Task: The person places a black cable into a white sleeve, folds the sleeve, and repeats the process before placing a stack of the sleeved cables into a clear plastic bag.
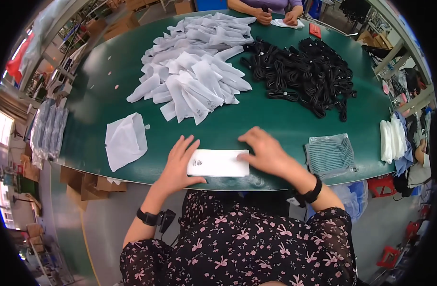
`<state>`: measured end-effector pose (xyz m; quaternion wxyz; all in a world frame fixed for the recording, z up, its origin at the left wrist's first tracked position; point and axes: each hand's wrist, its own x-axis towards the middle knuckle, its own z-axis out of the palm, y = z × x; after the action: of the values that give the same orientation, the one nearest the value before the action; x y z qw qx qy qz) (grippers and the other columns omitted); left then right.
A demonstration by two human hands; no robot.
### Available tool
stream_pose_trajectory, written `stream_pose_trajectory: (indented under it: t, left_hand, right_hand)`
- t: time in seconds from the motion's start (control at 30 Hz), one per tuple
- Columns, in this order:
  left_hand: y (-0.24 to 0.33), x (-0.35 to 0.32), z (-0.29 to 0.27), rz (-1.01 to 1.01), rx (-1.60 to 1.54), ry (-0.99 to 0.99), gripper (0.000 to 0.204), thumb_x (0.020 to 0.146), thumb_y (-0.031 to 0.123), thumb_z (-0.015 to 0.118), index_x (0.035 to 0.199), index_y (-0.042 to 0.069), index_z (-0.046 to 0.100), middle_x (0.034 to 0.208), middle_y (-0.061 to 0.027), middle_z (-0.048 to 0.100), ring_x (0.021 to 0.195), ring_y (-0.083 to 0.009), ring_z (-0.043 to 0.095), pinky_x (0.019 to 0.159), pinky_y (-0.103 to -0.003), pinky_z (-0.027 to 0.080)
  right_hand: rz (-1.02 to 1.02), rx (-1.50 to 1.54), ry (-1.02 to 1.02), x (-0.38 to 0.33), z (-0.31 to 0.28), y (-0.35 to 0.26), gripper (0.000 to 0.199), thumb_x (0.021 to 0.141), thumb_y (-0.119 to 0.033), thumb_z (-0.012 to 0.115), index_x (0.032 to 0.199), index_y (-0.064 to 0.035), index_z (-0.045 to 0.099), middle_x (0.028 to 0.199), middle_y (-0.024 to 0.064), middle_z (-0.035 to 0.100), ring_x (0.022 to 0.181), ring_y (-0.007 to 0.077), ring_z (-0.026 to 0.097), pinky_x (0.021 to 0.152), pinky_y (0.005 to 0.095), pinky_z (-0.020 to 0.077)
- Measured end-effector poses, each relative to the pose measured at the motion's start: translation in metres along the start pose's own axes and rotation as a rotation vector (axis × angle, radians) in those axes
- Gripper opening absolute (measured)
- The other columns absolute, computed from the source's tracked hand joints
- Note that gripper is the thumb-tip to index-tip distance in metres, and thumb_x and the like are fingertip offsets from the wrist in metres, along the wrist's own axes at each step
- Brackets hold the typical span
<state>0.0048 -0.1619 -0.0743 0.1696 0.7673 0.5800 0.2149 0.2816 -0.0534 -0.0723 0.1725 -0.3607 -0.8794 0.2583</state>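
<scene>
A flat white rectangular stack (218, 163), which looks like thin bags or sleeves with a small dark print at its left end, lies near the table's front edge. My left hand (177, 167) is at its left end with the fingers spread and the thumb along the near side. Over its right end is my right hand (268, 153), thumb extended onto the white surface and the other fingers curved, apart from the thumb. Neither hand grips anything. To the left, a single crumpled white sheet-like bag (126, 141) rests on the table.
Across the green table (92, 107) spread a large pile of filled white bags (199, 66) and a heap of bundled black cables (304, 74). A clear-wrapped striped cloth pack (329, 155) sits to the right. Opposite, a co-worker's hands (278, 18) hold something white near a red object (315, 30).
</scene>
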Motion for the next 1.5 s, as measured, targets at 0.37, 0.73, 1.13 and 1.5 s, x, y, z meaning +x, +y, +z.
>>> stream_pose_trajectory:
  t: [0.37, 0.73, 1.13, 1.5]
  left_hand:
    - [0.008, -0.002, 0.058, 0.085, -0.002, 0.103, 0.074, 0.070, 0.026, 0.081, 0.135, 0.007, 0.052, 0.134, -0.0134, 0.049, 0.129, -0.0366, 0.039, 0.108, -0.047, 0.033]
    - [-0.011, 0.011, 0.038, 0.135, 0.022, 0.410, 0.065, 0.071, 0.026, 0.081, 0.128, 0.007, 0.056, 0.132, -0.0165, 0.048, 0.124, -0.0380, 0.043, 0.104, -0.048, 0.037]
    - [-0.222, -0.081, -0.014, -0.504, 0.448, 0.640, 0.026, 0.084, 0.010, 0.065, 0.106, -0.003, 0.059, 0.101, -0.0230, 0.059, 0.093, -0.0415, 0.056, 0.083, -0.048, 0.045]
    - [0.059, 0.053, 0.010, 0.568, -0.027, 0.273, 0.026, 0.070, -0.008, 0.059, 0.095, -0.001, 0.063, 0.096, -0.0139, 0.062, 0.081, -0.0288, 0.061, 0.067, -0.037, 0.051]
  right_hand:
    - [0.049, -0.179, -0.085, -0.017, 0.036, -0.006, 0.038, 0.076, -0.024, 0.075, 0.102, -0.0021, 0.058, 0.100, 0.0181, 0.056, 0.096, 0.0353, 0.055, 0.083, 0.0446, 0.0462]
    - [0.122, -0.060, -0.007, -0.033, 0.022, -0.001, 0.024, 0.077, -0.011, 0.065, 0.097, -0.0006, 0.055, 0.092, 0.0230, 0.062, 0.085, 0.0437, 0.061, 0.074, 0.0510, 0.0500]
    - [0.307, -0.130, 0.124, -0.039, 0.002, 0.045, 0.031, 0.075, -0.013, 0.069, 0.099, -0.0003, 0.054, 0.096, 0.0221, 0.061, 0.087, 0.0425, 0.061, 0.074, 0.0508, 0.0480]
    - [0.038, 1.007, 0.158, -0.022, -0.007, -0.031, 0.031, 0.089, -0.017, 0.067, 0.117, -0.0047, 0.059, 0.112, 0.0145, 0.058, 0.079, 0.0172, 0.065, 0.066, 0.0318, 0.0539]
